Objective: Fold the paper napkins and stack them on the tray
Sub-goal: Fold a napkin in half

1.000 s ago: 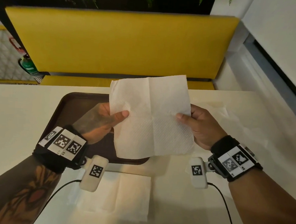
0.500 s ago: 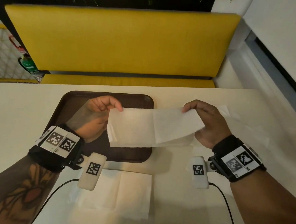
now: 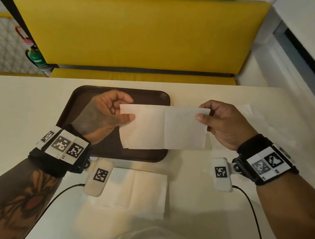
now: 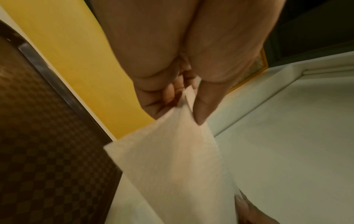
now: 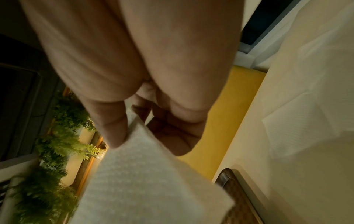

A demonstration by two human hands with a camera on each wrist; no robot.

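**K:** Near table edge: spare flat napkin [image 3: 130,189] lying unfolded, just in front of the tray. Partly covered by the left wrist camera [image 3: 98,176].

**R:** And the one in work?

**K:** Held napkin [image 3: 163,128] is in the air over the tray's right end. A second ago it was a full open sheet held upright; now it's doubled into a wide strip, half the height. First fold done. My read: one more fold across the centre crease, then it goes down.

**R:** Grip?

**K:** Left hand [image 3: 107,114] pinches the left end, thumb on top, fingers [image 4: 166,94] curled behind. Right hand [image 3: 224,123] pinches the top right corner, thumb [image 5: 114,128] clamped on the paper.

**R:** Tray?

**K:** Tray [image 3: 80,103] shows bare brown where visible, nothing stacked that I can see. Middle of it is hidden behind the left hand and napkin.

**R:** Anything else unclear?

**K:** Far right of the table: pale sheets [image 3: 249,110], possibly more napkins. Low contrast, can't count them. Can't tell if the strip's edges line up either.
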